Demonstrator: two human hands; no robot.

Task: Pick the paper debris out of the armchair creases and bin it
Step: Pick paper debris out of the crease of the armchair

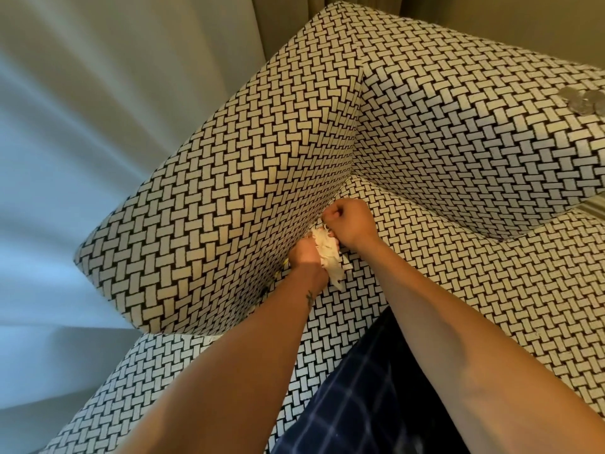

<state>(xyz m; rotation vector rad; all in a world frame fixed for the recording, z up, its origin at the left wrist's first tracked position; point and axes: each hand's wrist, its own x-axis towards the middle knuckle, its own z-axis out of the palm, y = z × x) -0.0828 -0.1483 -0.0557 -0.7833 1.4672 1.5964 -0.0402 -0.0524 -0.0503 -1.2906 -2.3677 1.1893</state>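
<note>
curtain [82,158]: pale folds fill the far left of my feed.
armchair [212,191]: black-and-cream basket-weave cloth; its broad arm stands left of centre.
left hand [306,253]: at the crease where the arm meets the seat, back of the hand towards me, its grip clamped round a crumpled wad.
paper debris [329,260]: white and crumpled, bunched in the left hand at the crease, its tail hanging down onto the seat.
right hand [350,221]: just above the wad at the same crease, fingers curled tight, its grip pinched together on a small white shred.
checked cloth [353,404]: dark blue, low in view between the two forearms.
backrest [458,126]: rises on the right.
silvery discs [579,99]: overlapping, at the far right edge of the backrest; they look like coins.
</note>
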